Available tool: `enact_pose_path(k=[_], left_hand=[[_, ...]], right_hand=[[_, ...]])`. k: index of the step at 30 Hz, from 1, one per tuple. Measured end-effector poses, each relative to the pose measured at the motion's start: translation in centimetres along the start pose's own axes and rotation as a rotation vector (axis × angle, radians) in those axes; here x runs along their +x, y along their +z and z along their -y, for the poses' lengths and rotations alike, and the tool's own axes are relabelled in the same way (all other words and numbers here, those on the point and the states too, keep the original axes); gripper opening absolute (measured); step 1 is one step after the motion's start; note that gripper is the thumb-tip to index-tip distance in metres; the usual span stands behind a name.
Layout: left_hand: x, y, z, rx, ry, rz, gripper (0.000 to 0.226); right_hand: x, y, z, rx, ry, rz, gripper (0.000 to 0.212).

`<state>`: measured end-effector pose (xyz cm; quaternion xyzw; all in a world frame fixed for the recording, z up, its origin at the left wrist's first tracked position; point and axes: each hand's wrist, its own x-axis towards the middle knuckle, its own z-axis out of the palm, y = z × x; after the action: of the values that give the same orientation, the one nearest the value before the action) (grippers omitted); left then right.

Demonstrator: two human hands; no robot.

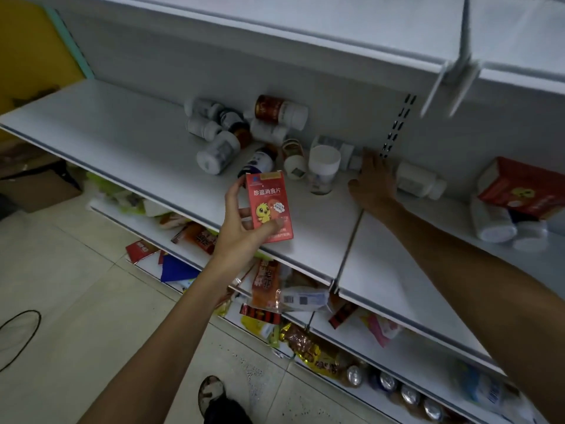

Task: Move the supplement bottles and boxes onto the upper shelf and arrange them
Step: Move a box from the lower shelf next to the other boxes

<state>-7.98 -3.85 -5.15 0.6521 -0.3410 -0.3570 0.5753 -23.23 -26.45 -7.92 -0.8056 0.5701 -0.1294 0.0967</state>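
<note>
left hand point(241, 221): grips red box point(269, 206) upright, thumb on its front, over front edge of middle shelf point(122, 139)
right hand point(373, 182): flat on shelf, fingers straight, holds nothing, between jar point(324, 166) and lying white bottle point(419, 180)
bottles point(220, 151): heap at shelf back, mostly on sides
second box point(526, 191): far right, atop bottles
upper shelf point(305, 22): above heap
snacks point(266, 283): lower shelf

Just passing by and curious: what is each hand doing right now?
Left hand: holding the red box.
Right hand: open, fingers straight, holding nothing.
</note>
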Motion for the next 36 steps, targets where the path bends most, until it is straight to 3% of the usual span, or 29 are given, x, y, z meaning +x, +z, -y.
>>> enact_pose_path(k=[5,8,12,16,20,26,29,32,36], left_hand=[[2.1,-0.2,-0.8,0.069,0.000,0.079,0.086],[3.5,0.0,-1.5,0.125,0.002,0.162,0.089],[5.3,0.4,-2.5,0.164,-0.020,0.310,0.093],[6.2,0.7,-4.0,0.239,-0.010,0.478,0.097],[5.6,0.3,-5.3,0.259,0.009,0.556,0.095],[1.8,-0.3,-8.3,0.202,0.004,0.552,0.076],[-0.1,-1.4,-9.9,0.154,0.042,0.508,0.084],[-3.1,-3.2,-11.2,0.079,0.104,0.430,0.080],[-6.0,-5.4,-12.4,0.055,0.170,0.387,0.071]], right_hand=[[0.7,-0.6,0.9,-0.217,0.100,-0.055,0.048],[-0.5,-0.8,1.0,-0.157,0.099,-0.067,0.044],[-3.9,-1.5,2.6,0.324,0.143,-0.198,0.028],[-7.4,-2.3,4.8,0.799,0.350,-0.222,0.010],[-10.6,-4.4,5.9,1.303,0.527,-0.102,0.031],[-14.8,-9.2,7.4,1.709,0.437,0.085,0.022],[-15.9,-11.4,9.0,1.835,0.449,0.122,0.022],[-17.6,-13.1,11.0,1.801,0.360,0.212,0.023],[-20.5,-14.6,12.4,1.606,0.159,0.213,0.026]])
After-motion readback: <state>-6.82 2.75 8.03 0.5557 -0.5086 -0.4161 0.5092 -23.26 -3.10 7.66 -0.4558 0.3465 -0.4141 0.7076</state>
